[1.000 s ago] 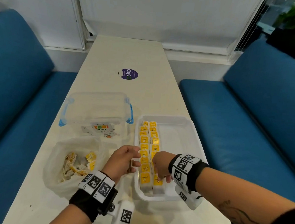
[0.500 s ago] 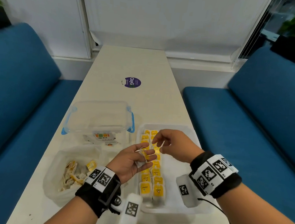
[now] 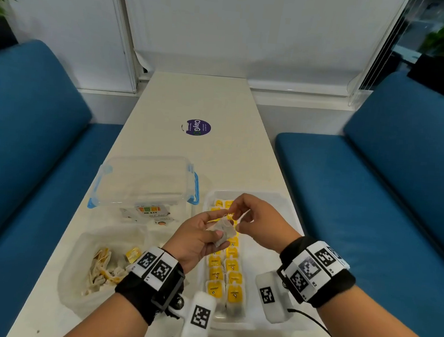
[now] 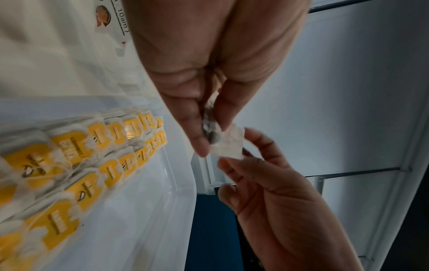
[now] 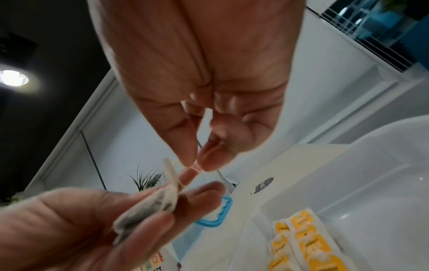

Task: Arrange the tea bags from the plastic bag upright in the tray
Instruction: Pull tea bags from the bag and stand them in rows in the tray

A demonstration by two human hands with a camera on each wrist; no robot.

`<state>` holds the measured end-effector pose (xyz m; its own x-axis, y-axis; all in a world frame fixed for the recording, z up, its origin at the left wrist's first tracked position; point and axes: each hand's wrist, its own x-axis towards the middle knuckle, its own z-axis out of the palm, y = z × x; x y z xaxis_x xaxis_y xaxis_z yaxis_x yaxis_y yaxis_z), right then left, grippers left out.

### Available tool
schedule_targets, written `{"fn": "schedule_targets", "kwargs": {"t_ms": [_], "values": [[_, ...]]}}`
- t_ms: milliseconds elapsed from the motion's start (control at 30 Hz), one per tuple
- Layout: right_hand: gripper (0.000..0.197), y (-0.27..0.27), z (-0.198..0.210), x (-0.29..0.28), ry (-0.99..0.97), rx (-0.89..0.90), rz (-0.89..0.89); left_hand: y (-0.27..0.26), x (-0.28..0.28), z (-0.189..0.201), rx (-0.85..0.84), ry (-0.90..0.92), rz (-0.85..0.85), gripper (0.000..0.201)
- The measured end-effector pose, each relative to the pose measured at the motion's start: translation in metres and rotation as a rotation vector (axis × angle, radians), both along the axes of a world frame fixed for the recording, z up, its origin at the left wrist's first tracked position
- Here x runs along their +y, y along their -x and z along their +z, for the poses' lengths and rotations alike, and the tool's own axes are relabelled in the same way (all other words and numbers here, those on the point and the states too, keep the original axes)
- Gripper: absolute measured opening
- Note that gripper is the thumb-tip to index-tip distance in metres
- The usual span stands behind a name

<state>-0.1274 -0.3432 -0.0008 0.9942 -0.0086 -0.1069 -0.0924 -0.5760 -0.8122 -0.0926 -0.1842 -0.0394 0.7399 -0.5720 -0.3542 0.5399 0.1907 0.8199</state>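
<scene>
Holding a tea bag [image 3: 222,229] up over the white tray [image 3: 287,208], the left hand [image 3: 196,242] has its thumb and fingers curled tight around the bag's lower half. The right hand [image 3: 257,224] is just beside it, with the thumb and first finger pressed together on the thin string [image 5: 194,167] at the top of the bag, and its other fingers curled in loosely. In the right wrist view the string runs from those fingertips down to the bag's top edge. Below both hands, the tray sits on the long pale table [image 3: 220,107] and has two rows of tea bags [image 3: 227,275] standing up along its left side, each with a yellow tag. The right part of the tray is bare. To the left of the tray lies the clear plastic bag [image 3: 82,271] with more tea bags piled loosely inside. Behind the bag stands a clear box with blue clips [image 3: 145,181]. Farther up the table is a round purple sticker [image 3: 198,127].
</scene>
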Motion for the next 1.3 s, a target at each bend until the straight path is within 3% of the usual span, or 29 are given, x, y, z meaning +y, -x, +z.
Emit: {"fn": "schedule_targets", "kwargs": {"t_ms": [100,267,367,467,567,633,733,800,900,1067,1300], "values": [[0.052,0.001,0.005,0.0,0.123,-0.14,0.178,-0.001,0.002,0.003,-0.021,-0.018,-0.017,0.044],[0.016,-0.004,0.006,-0.005,0.317,-0.11,0.301,-0.001,0.008,0.006,0.028,-0.015,-0.03,0.04],[0.008,-0.007,0.005,-0.009,0.229,-0.104,0.23,0.0,0.011,0.004,0.044,-0.006,-0.028,0.034],[0.021,-0.009,0.004,-0.013,0.079,-0.074,0.158,-0.001,0.011,-0.002,-0.014,-0.089,0.027,0.034],[0.008,-0.015,0.008,-0.017,0.087,0.027,0.09,-0.004,0.011,-0.011,-0.171,-0.311,0.029,0.032],[0.004,-0.02,0.01,-0.021,0.172,0.057,0.058,-0.006,0.012,-0.021,-0.422,-0.614,-0.021,0.029],[0.005,-0.024,0.013,-0.029,0.061,0.135,0.016,-0.003,0.015,-0.036,-0.774,-1.054,-0.234,0.039],[0.013,-0.029,0.011,-0.034,0.152,0.18,0.018,0.001,0.015,-0.043,-0.853,-1.147,-0.322,0.049],[0.018,-0.037,0.008,-0.038,0.367,0.175,-0.01,0.003,0.014,-0.047,-0.867,-1.165,-0.332,0.057],[0.013,-0.056,-0.011,-0.051,0.181,0.264,-0.235,0.001,0.013,-0.049,-0.842,-1.16,-0.338,0.063],[0.029,-0.085,-0.048,-0.051,0.349,0.417,-0.236,0.004,0.015,-0.051,-0.838,-1.114,-0.312,0.066]]}}
